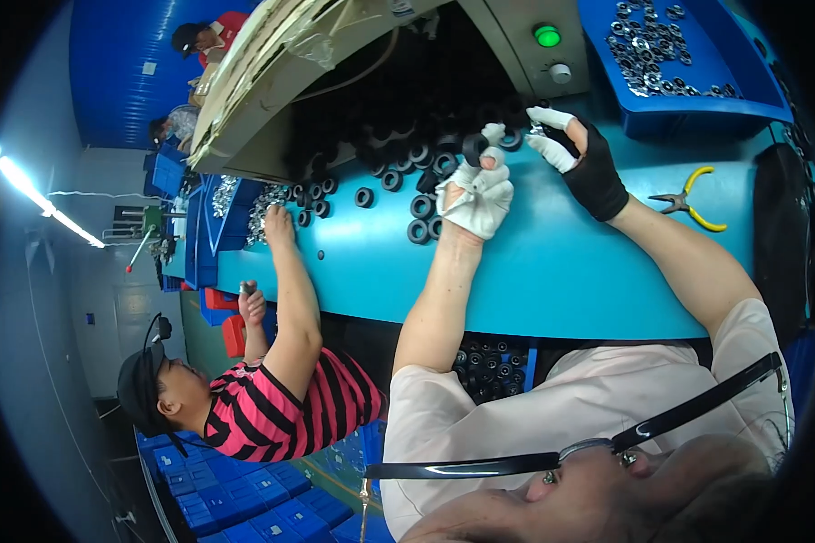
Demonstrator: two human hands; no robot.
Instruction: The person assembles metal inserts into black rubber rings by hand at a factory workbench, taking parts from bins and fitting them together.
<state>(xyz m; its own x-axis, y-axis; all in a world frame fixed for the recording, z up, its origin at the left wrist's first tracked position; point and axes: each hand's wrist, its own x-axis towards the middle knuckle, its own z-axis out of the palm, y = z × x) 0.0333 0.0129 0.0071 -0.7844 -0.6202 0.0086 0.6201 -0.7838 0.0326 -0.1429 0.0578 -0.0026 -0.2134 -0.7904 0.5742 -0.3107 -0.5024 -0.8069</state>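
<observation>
A black, thick-walled ring with a rubbery look (474,149) is held at the fingertips of the left hand (480,192), which wears a white glove; the fingers are closed in on it. Just to its right, with a narrow gap between, the right hand (572,149), in a black glove with white covers on the fingertips, pinches a small silver metal piece (538,129) between thumb and finger. Ring and piece sit at nearly the same height in the view, side by side and apart. The ring is round, with no long axis; which way its hole faces, and how the piece is turned, I cannot tell.

Around the left hand, loose black rings (421,207) lie scattered on the teal desk (589,290), thickening into a dark heap beyond the fingertips. That hand is the nearer one to them. Nearer the right hand are the pliers with yellow handles (680,202), lying on the desk, and, farther off, a blue plastic tray (704,119) holding shiny silver parts (647,47). Behind the hands stands a pale grey machine housing with a lit green button (547,35). At left, a co-worker in a pink-and-black striped shirt (290,409) reaches into another silver heap (264,206).
</observation>
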